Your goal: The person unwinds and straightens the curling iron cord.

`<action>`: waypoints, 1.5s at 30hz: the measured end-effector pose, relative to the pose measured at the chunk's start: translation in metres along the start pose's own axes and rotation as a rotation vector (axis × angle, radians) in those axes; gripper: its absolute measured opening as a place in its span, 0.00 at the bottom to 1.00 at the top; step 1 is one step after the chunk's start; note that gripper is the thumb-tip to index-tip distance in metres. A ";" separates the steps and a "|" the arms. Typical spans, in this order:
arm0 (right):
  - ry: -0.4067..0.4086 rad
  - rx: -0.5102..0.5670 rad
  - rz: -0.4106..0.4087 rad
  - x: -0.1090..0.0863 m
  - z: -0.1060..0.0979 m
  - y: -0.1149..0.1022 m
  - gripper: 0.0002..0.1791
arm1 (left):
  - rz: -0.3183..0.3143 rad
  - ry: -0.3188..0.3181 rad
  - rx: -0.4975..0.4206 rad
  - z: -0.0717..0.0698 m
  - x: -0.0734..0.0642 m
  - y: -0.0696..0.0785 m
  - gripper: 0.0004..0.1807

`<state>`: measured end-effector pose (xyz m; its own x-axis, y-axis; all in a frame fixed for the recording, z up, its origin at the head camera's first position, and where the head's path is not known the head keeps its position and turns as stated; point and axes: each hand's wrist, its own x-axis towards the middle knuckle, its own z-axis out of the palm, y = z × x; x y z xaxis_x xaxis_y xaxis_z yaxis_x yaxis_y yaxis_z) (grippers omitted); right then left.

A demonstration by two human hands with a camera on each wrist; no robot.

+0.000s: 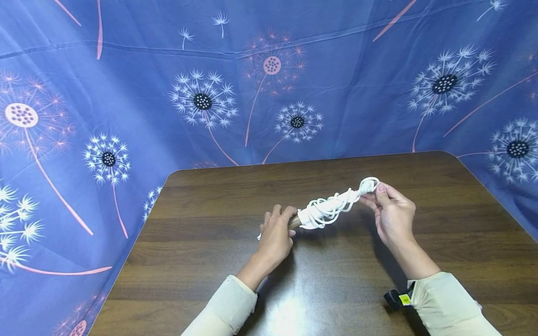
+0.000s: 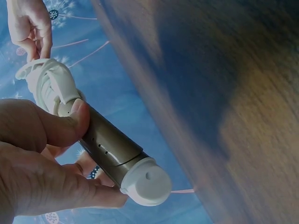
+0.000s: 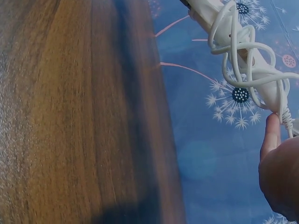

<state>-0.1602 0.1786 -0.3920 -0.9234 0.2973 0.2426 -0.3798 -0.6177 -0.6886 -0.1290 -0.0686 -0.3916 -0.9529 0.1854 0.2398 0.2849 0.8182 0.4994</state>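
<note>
I am holding a curling iron (image 1: 325, 210) in the air just above the brown table (image 1: 235, 196), in the middle of the head view. My left hand (image 1: 275, 233) is gripping its brown handle (image 2: 110, 149), with the thumb (image 2: 65, 123) curled over the top and the fingers underneath, near the white end cap (image 2: 147, 182). My right hand (image 1: 391, 212) is pinching the white cord (image 3: 243, 56), which is looping around the barrel, at the tip of the iron, right of centre.
</note>
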 end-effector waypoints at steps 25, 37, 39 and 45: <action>0.036 -0.085 -0.017 0.003 0.006 -0.004 0.11 | 0.002 0.000 0.015 -0.001 0.001 0.001 0.32; 0.041 -0.056 0.003 0.002 0.010 -0.008 0.10 | -0.007 0.002 0.017 -0.001 0.001 0.001 0.32; 0.051 -0.055 0.004 0.002 0.011 -0.008 0.09 | -0.008 0.001 0.018 -0.001 0.001 0.001 0.32; 0.072 -0.118 0.007 0.003 0.015 -0.008 0.11 | -0.013 0.002 0.020 0.000 0.000 0.001 0.32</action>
<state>-0.1606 0.1729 -0.3755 -0.9182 0.3471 0.1910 -0.3604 -0.5315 -0.7666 -0.1290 -0.0683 -0.3912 -0.9563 0.1740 0.2350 0.2706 0.8314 0.4853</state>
